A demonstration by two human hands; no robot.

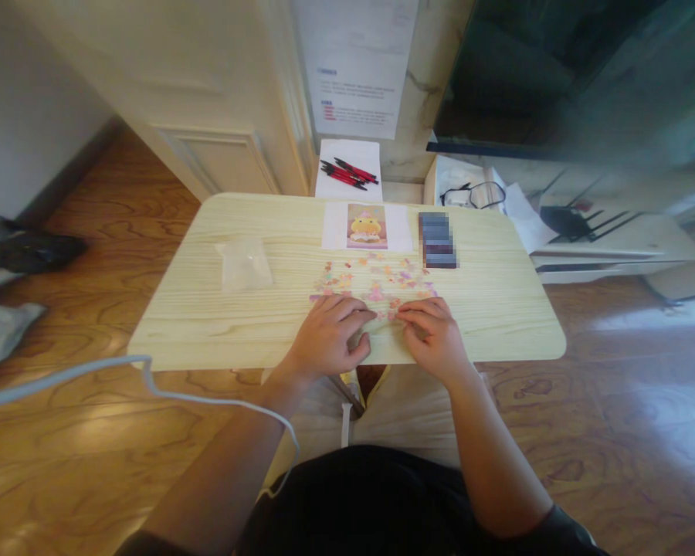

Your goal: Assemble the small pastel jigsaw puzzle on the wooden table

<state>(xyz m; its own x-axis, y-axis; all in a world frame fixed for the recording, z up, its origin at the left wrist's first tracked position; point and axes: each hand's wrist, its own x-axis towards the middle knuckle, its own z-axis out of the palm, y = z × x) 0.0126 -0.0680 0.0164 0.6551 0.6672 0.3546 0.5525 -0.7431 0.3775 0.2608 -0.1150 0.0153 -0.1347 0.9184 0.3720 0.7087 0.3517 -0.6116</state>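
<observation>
Both hands rest on the table (220, 324) edge — left hand (330, 336) and right hand (434, 336) with fingers curled, pinching small puzzle pieces (376, 282) between them, I think. Best to keep checking the reference picture (367, 225) — match colours first.

Pale table (498, 324): puzzle pieces (376, 282) (scattered), bag (244, 264), picture (367, 226).

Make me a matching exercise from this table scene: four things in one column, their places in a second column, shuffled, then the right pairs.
Things:
1. clear plastic bag
2. duck picture sheet
3. pens
4. puzzle pieces

Places:
A. on white paper beyond the table's far edge
B. scattered just ahead of both hands
C. alone on the table's left part
D. flat at the table's far edge, centre

Pairs: 1-C, 2-D, 3-A, 4-B
</observation>
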